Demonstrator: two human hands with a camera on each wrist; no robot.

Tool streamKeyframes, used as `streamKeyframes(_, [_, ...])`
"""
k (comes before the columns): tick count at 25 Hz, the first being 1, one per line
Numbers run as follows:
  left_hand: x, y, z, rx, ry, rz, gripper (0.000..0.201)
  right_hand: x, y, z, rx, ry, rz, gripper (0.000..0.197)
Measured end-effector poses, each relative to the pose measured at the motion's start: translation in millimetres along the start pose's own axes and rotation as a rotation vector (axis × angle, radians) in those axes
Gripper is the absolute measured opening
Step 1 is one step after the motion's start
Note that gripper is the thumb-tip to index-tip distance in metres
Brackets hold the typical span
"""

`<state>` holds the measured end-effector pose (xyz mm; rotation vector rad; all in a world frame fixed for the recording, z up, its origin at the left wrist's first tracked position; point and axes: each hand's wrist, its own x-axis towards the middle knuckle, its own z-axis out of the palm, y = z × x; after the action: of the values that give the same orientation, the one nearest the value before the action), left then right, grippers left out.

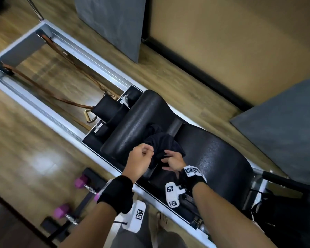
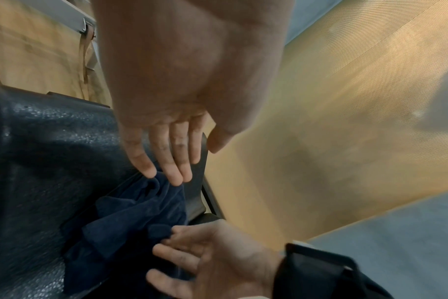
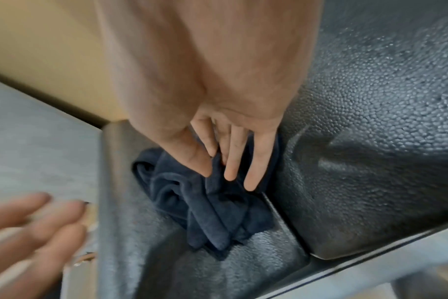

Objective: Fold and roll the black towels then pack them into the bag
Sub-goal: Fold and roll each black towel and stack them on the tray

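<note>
Your black towel (image 1: 161,145) lies crumpled on the black padded carriage (image 1: 213,158), bunched in the seam where the carriage meets the raised bolster (image 1: 140,120).

Right hand (image 1: 174,161): forearm comes in low and reaches toward the towel from the carriage side. In the right wrist view your thumb and forefinger pinch a fold of the towel (image 3: 207,198), while the other two fingers (image 3: 256,161) lie straight and lay over the cloth. The left wrist view shows the same hand (image 2: 205,261) palm-up at the towel's near edge, one fingertip tucked in a fold.

Left hand (image 1: 141,158): wrist raised, hand just beside the towel on the side away from the carriage. The head view shows its fingers curled inward; the left wrist view shows the fingers (image 2: 166,157) extended, tips at the towel's (image 2: 131,222) upper edge. The two views disagree and both are blurred, so I cannot tell whether it grips cloth.

The hands are close together, the towel between them.

Purple dumbbells (image 1: 70,197) sit on the wooden floor (image 1: 21,140), well apart from the carriage.
</note>
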<state>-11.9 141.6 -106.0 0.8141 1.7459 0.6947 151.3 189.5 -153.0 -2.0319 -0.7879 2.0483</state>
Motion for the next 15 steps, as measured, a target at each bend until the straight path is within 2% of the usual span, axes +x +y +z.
streamKeyframes(1, [-1,5,-1,0.020,-0.012,0.004,0.008,-8,-2,-6,0.044,0.004,-0.054,0.055])
streamKeyframes(2, [-5,11,-2,0.054,-0.038,0.020,0.016,-21,-6,-13,0.107,0.002,-0.120,0.049])
streamKeyframes(5, [-20,26,-4,0.209,-0.226,0.158,0.066,-69,-24,-32,0.242,-0.091,-0.336,0.037])
streamKeyframes(6, [-30,33,-3,0.235,-0.239,0.231,0.072,-88,-30,-38,0.244,-0.132,-0.407,0.037])
streamKeyframes(7, [-39,40,-3,0.221,-0.198,0.307,0.066,-108,-37,-43,0.233,-0.164,-0.470,0.038])
streamKeyframes(10, [-73,68,-6,0.066,-0.005,0.469,0.022,-161,-53,-52,0.148,-0.197,-0.647,0.043])
streamKeyframes(11, [-87,77,-9,0.031,0.013,0.509,0.015,-177,-56,-54,0.096,-0.196,-0.710,0.046])
streamKeyframes(13, [-113,91,-16,0.009,0.026,0.592,0.018,-203,-58,-56,-0.031,-0.193,-0.840,0.047])
streamKeyframes(15, [-148,102,-19,0.035,0.069,0.658,0.020,-233,-53,-55,-0.175,-0.196,-0.974,0.040])
